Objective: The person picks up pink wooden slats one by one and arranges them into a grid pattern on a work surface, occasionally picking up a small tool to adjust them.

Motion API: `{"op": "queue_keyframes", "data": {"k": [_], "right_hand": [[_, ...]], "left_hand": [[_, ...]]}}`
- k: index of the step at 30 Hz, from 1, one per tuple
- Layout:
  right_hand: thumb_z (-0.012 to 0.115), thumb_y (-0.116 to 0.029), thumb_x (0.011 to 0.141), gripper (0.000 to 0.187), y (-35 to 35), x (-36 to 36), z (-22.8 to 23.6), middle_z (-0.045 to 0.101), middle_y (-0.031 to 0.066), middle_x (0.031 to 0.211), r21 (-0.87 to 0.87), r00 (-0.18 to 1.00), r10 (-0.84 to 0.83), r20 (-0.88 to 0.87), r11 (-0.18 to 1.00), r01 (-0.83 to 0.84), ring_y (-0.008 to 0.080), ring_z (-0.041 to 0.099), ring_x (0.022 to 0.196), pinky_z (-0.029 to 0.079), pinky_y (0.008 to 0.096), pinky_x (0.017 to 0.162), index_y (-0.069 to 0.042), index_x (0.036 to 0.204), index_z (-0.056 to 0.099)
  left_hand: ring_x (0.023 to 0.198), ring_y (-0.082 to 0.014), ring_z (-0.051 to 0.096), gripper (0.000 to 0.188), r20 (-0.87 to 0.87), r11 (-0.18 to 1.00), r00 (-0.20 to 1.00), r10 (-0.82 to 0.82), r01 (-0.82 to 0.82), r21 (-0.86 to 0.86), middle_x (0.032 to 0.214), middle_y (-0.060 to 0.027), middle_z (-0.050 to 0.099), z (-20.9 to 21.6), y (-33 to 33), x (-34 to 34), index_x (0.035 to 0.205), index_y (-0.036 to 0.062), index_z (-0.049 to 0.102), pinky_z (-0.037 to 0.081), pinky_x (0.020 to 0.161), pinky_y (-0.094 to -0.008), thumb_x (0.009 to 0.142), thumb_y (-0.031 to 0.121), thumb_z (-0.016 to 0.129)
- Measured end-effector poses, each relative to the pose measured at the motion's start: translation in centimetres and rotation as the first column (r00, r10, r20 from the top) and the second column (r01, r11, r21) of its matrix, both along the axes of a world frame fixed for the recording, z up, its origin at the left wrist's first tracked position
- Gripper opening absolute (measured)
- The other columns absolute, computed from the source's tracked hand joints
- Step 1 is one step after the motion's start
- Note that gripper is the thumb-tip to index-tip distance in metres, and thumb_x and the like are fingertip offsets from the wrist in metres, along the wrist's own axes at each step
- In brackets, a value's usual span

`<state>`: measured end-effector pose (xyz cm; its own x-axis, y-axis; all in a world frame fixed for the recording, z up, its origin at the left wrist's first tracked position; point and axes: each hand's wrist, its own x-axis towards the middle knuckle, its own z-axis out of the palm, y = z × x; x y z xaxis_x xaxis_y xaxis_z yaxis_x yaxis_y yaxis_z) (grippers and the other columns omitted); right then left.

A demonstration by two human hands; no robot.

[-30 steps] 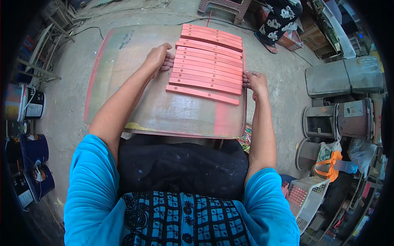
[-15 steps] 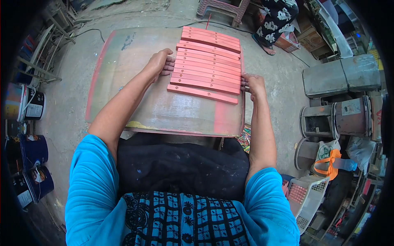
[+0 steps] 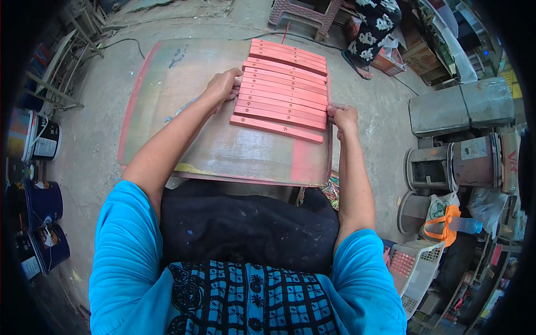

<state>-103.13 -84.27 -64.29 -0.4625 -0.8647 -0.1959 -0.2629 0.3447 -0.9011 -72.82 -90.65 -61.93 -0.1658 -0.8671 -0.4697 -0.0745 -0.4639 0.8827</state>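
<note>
Several pink-painted wooden slats (image 3: 285, 89) lie side by side on a paint-stained board (image 3: 212, 151) in front of me. My left hand (image 3: 223, 85) grips the left ends of the middle slats. At the right ends of the near slats, my right hand (image 3: 341, 115) has its fingers curled over them. The nearest slat (image 3: 276, 129) lies a little apart from the row, with neither hand on it.
Paint cans (image 3: 42, 139) and dark buckets (image 3: 42, 223) stand on the floor at left. A plastic stool (image 3: 304, 11) and another person's leg (image 3: 371, 39) are beyond the board. Grey blocks, round drums (image 3: 446, 164), a bag and a white basket (image 3: 413, 268) crowd the right.
Both hands stay at the slat ends; the view has shifted slightly. The slats look pressed a bit closer together.
</note>
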Motion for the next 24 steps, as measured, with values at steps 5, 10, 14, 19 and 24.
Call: {"op": "queue_keyframes", "data": {"k": [5,10,14,19,24], "right_hand": [[0.055,0.0,0.076,0.018,0.3,0.6,1.5,0.063,0.0136,0.079,-0.034,0.998,-0.008,0.06,0.999,0.01,0.0189,0.061,0.065,0.051,0.0264,0.058,0.01,0.09,0.06],[0.055,0.001,0.076,0.019,1.3,1.1,3.9,0.063,0.0143,0.081,-0.07,1.0,-0.013,-0.004,0.997,0.012,0.019,0.061,0.068,0.051,0.0268,0.062,0.01,0.092,0.06],[0.058,-0.003,0.077,0.019,3.6,2.3,6.1,0.063,0.0136,0.08,-0.134,0.996,-0.046,0.083,0.989,0.057,0.0176,0.06,0.068,0.051,0.0261,0.061,0.008,0.092,0.061],[0.062,-0.009,0.077,0.021,8.7,4.5,4.6,0.061,0.0102,0.075,-0.151,0.987,-0.14,0.078,0.977,0.15,0.014,0.057,0.061,0.05,0.0246,0.055,0.008,0.089,0.061],[0.067,-0.009,0.072,0.017,12.6,6.4,0.4,0.059,0.0076,0.069,-0.046,0.881,-0.379,0.285,0.912,0.407,0.0116,0.055,0.053,0.047,0.021,0.042,0.006,0.077,0.061]], "left_hand": [[0.078,-0.0131,0.049,0.045,0.034,1.0,0.999,-0.028,0.027,0.005,0.094,-0.0077,0.058,0.7,0.2,0.3,0.095,-0.0016,0.056,0.038,0.073,-0.0229,0.079,0.038,0.042],[0.081,-0.0147,0.051,0.042,-0.029,0.995,1.0,0.0,-0.003,-0.1,0.094,-0.0085,0.058,3.1,1.8,0.7,0.1,-0.0005,0.053,0.04,0.076,-0.0252,0.08,0.035,0.041],[0.081,-0.0157,0.053,0.04,-0.043,0.983,0.999,0.021,-0.028,-0.179,0.094,-0.01,0.058,4.8,4.1,1.6,0.1,0.0012,0.053,0.042,0.077,-0.0277,0.081,0.034,0.042],[0.076,-0.0261,0.061,0.03,0.382,0.675,0.92,0.086,0.228,-0.701,0.08,-0.02,0.061,-0.8,7.4,3.6,0.089,0.0024,0.061,0.047,0.067,-0.0323,0.076,0.026,0.047],[0.076,-0.0374,0.058,0.026,0.309,0.858,0.896,0.319,-0.134,-0.496,0.074,-0.0225,0.059,-3.0,13.3,2.0,0.072,-0.0018,0.06,0.044,0.069,-0.0408,0.073,0.021,0.047]]}}
